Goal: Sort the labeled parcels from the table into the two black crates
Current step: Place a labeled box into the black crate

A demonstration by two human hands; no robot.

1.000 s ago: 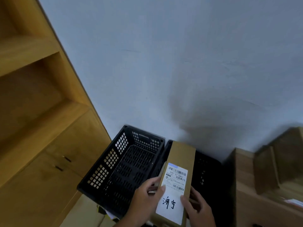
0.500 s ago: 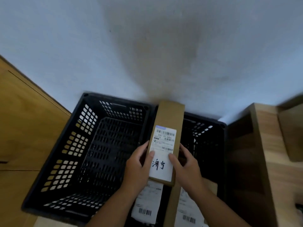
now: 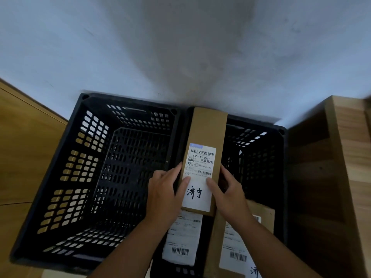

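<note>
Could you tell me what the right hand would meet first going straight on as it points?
The right hand grips the parcel; beyond it, probably the right crate's far wall, depth unclear.

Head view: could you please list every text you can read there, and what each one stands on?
"530- E1 C401": printed on the white label of the held parcel.
"凯旋路2号": same label, line below.
"济宁": handwritten at that label's bottom.
Fine print there, and the two labels lower down: too blurred to read.
</note>
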